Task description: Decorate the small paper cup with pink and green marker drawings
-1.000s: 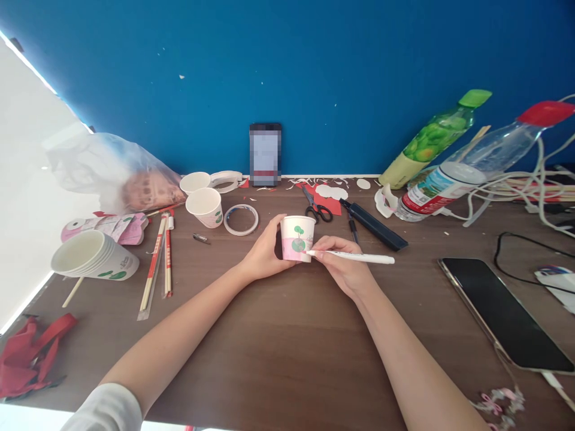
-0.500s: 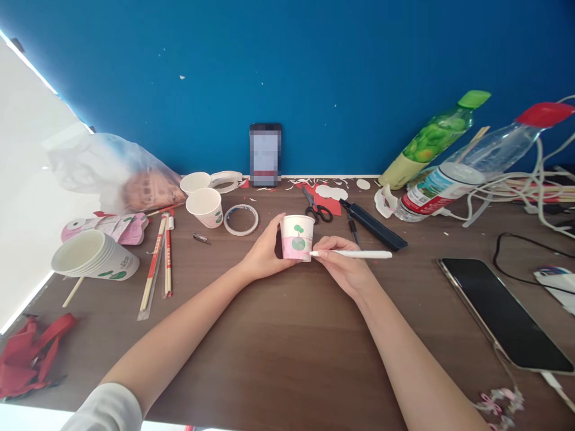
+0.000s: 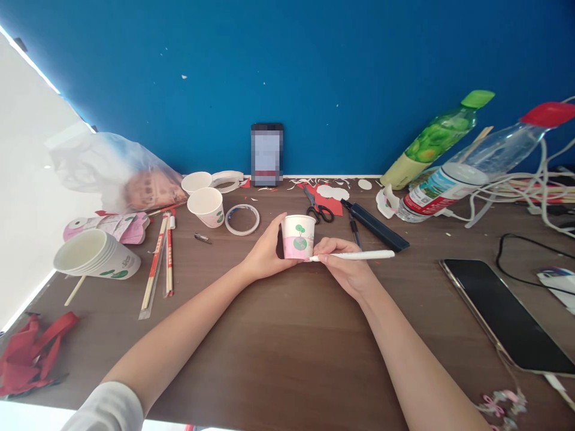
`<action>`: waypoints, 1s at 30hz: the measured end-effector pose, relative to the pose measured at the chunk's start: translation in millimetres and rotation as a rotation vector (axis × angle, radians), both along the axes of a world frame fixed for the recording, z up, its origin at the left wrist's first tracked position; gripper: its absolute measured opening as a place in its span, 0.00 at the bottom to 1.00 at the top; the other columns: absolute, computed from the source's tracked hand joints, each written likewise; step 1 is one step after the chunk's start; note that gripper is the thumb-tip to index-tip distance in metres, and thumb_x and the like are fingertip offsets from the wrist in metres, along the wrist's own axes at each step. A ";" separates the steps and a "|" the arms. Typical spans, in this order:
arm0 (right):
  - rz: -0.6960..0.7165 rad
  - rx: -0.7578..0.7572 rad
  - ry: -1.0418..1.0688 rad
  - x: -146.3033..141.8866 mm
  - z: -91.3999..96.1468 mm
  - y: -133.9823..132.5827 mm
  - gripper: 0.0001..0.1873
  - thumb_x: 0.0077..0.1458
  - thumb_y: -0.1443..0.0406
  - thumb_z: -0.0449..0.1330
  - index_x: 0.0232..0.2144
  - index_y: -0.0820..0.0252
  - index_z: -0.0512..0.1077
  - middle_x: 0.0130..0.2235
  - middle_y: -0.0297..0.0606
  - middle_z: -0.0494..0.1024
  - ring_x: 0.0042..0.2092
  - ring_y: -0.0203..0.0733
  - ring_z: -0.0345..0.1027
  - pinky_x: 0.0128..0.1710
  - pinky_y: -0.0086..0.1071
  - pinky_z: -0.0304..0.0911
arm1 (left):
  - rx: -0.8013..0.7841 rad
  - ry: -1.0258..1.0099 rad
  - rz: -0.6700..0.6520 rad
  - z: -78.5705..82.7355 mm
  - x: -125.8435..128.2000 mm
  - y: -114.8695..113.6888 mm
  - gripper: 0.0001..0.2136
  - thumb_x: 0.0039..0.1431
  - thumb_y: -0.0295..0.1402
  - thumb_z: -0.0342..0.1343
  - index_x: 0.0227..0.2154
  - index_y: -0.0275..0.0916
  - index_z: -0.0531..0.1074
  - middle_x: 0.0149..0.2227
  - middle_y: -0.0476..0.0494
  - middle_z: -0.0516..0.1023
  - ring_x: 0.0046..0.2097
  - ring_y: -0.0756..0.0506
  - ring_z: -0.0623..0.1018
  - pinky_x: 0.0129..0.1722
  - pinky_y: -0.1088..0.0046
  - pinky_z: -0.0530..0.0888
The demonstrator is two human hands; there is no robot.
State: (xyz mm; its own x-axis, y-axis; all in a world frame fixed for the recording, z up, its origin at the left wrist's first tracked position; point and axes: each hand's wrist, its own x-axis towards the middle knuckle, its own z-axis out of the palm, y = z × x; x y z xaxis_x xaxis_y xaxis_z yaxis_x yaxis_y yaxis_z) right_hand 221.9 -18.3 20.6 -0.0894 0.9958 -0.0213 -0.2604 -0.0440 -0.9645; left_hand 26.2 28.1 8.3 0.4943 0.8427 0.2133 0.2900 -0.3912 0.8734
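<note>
A small paper cup [image 3: 298, 235] with a green print and a pink lower band stands upright on the brown table [image 3: 287, 347]. My left hand [image 3: 264, 251] is wrapped round its left side. My right hand [image 3: 345, 266] grips a white marker [image 3: 359, 255] that lies almost level, its tip touching the cup's pink band at the lower right.
Scissors [image 3: 317, 207], a black pen-like case [image 3: 375, 225], a tape ring [image 3: 242, 218] and spare cups [image 3: 206, 206] lie behind. A cup stack [image 3: 94, 257] and chopsticks [image 3: 160, 257] are left. Bottles [image 3: 467, 164], cables and a tablet [image 3: 507, 314] sit right.
The marker has tilted a little flatter and its tip has shifted slightly along the cup's pink band. The left hand and cup have stayed nearly still.
</note>
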 end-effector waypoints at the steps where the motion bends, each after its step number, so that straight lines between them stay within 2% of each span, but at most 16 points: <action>1: -0.012 0.006 0.023 -0.5 0.8 0.2 0.11 0.35 0.61 0.74 0.17 0.55 0.75 0.24 0.31 0.73 0.29 0.36 0.66 0.33 0.34 0.63 | 0.002 -0.005 0.003 0.3 0.0 -0.1 0.46 0.45 0.36 0.68 0.63 0.38 0.46 0.67 0.28 0.53 0.67 0.31 0.57 0.66 0.48 0.57; 6: -0.145 -0.037 0.103 -3.6 1.6 2.2 0.11 0.34 0.59 0.74 0.20 0.54 0.77 0.25 0.31 0.77 0.30 0.37 0.70 0.36 0.35 0.67 | 0.014 -0.085 -0.027 -1.7 1.1 0.0 0.44 0.44 0.34 0.68 0.60 0.39 0.48 0.63 0.29 0.60 0.64 0.32 0.64 0.62 0.51 0.64; 9: -0.231 -0.033 0.090 -4.3 0.8 2.6 0.13 0.32 0.59 0.75 0.20 0.54 0.76 0.25 0.31 0.78 0.31 0.38 0.72 0.38 0.37 0.68 | 0.014 -0.122 -0.032 -4.8 2.1 0.4 0.44 0.43 0.32 0.68 0.60 0.41 0.46 0.63 0.29 0.59 0.64 0.33 0.64 0.62 0.52 0.64; 16: -0.415 0.140 -0.069 -5.1 -4.1 -1.1 0.13 0.40 0.56 0.72 0.20 0.55 0.73 0.22 0.30 0.75 0.27 0.38 0.70 0.36 0.40 0.70 | 0.069 -0.093 -0.037 -4.9 2.0 -0.9 0.44 0.43 0.31 0.67 0.59 0.41 0.46 0.64 0.29 0.56 0.66 0.32 0.61 0.64 0.50 0.61; 21: -0.458 0.180 -0.227 -9.6 -8.0 -5.2 0.16 0.43 0.54 0.70 0.20 0.56 0.71 0.21 0.30 0.73 0.24 0.36 0.66 0.31 0.37 0.67 | 0.102 -0.043 -0.010 -3.1 1.2 -2.3 0.44 0.43 0.33 0.68 0.58 0.39 0.47 0.63 0.27 0.56 0.65 0.31 0.62 0.64 0.50 0.61; 30: -0.463 0.170 -0.274 -12.8 -8.2 -5.5 0.16 0.43 0.51 0.69 0.21 0.55 0.72 0.22 0.32 0.72 0.26 0.38 0.66 0.29 0.36 0.64 | 0.097 -0.051 -0.005 -2.9 1.5 -3.8 0.44 0.43 0.34 0.68 0.59 0.40 0.47 0.62 0.28 0.57 0.65 0.32 0.62 0.64 0.51 0.61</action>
State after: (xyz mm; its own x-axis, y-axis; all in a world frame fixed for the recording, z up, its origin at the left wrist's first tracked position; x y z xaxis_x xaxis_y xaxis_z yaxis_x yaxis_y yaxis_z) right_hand 209.1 -23.8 12.4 0.3440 0.9212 0.1819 0.0453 0.1772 -0.9831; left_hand 27.8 24.3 5.4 0.4849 0.8144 0.3186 0.2438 -0.4758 0.8451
